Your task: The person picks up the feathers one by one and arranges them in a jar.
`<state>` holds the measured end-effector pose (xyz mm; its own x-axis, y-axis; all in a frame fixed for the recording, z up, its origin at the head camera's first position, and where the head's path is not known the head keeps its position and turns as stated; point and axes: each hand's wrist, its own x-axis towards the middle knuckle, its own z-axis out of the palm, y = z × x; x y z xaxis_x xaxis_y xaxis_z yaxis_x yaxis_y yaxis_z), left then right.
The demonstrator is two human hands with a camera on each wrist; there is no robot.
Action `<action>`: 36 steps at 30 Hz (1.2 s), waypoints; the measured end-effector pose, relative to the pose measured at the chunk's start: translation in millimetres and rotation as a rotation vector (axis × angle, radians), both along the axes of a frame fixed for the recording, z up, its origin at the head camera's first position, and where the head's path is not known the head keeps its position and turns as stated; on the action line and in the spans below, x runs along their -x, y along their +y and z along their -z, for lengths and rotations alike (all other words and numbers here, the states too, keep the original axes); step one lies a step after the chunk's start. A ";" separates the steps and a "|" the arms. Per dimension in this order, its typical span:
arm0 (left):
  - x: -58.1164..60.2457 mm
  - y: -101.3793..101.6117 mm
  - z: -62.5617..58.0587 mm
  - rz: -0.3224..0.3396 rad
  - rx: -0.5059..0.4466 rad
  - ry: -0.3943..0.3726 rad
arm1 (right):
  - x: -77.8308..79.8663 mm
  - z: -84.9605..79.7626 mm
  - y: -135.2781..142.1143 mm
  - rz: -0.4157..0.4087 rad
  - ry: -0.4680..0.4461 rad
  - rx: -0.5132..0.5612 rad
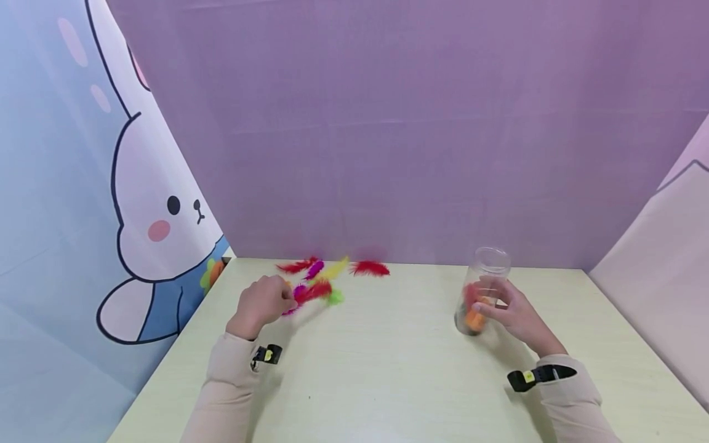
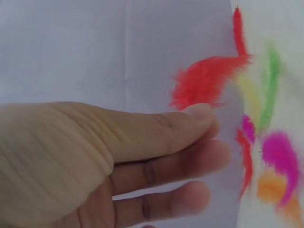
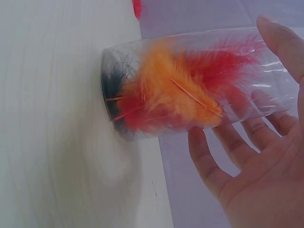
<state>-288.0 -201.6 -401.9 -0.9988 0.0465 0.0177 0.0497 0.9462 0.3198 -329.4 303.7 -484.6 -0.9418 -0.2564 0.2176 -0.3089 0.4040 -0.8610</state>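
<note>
My left hand (image 1: pixel 263 304) pinches a red feather (image 2: pixel 202 81) between thumb and forefinger, just above the table at the left. Beside it lies a loose group of feathers, among them a yellow feather (image 1: pixel 335 269), a green feather (image 2: pixel 270 88) and a magenta feather (image 2: pixel 281 154). On the right, my right hand (image 1: pixel 512 311) holds a clear jar (image 1: pixel 492 261) with thumb and fingers around its side. The jar looks slightly tilted. Inside it are an orange feather (image 3: pixel 178 92), red feathers (image 3: pixel 225 66) and a dark feather (image 3: pixel 116 78) at the bottom.
A pale wooden table (image 1: pixel 388 369) spans the area beneath both hands. Another red feather (image 1: pixel 371 268) lies near its back edge. Behind hangs a purple cloth (image 1: pixel 388 123), and a rabbit-print cloth (image 1: pixel 149 191) covers the left side.
</note>
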 end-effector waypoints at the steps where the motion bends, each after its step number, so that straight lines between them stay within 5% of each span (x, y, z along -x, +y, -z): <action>1: -1.0 0.8 -1.3 0.006 -0.001 0.019 | 0.1 0.1 0.0 0.001 0.000 -0.001; 19: 1.7 16.7 -3.7 0.069 -0.059 0.235 | -1.8 -2.6 -0.1 0.011 -0.009 -0.022; 36: 0.6 31.2 -2.1 0.096 -0.107 0.247 | -2.0 -3.7 -0.5 0.007 -0.015 -0.013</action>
